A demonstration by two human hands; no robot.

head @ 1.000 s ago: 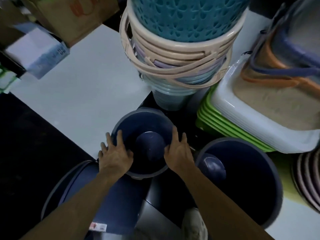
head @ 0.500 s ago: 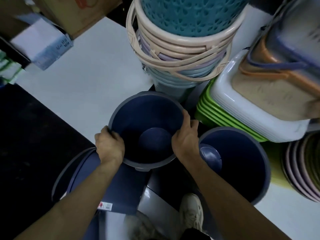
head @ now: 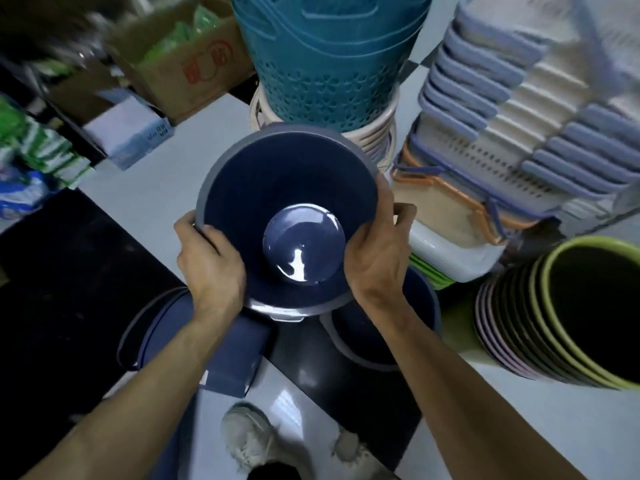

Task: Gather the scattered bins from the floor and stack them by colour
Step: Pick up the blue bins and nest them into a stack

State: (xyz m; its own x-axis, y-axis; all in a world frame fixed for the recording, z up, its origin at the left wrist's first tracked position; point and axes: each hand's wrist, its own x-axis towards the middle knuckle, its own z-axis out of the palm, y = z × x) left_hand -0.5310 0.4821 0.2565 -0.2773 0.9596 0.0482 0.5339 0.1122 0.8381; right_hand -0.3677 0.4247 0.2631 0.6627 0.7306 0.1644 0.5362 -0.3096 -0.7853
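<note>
Navy bin (head: 287,188) gripped by both hands, hiding another below.

Second blue bin (head: 420,306) partly hidden

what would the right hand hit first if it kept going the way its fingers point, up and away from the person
Most likely the stacked baskets with orange and blue handles: the right hand, in its grip on the dark blue bin, points toward them. Depth is unclear, so it might pass short of them.
</note>
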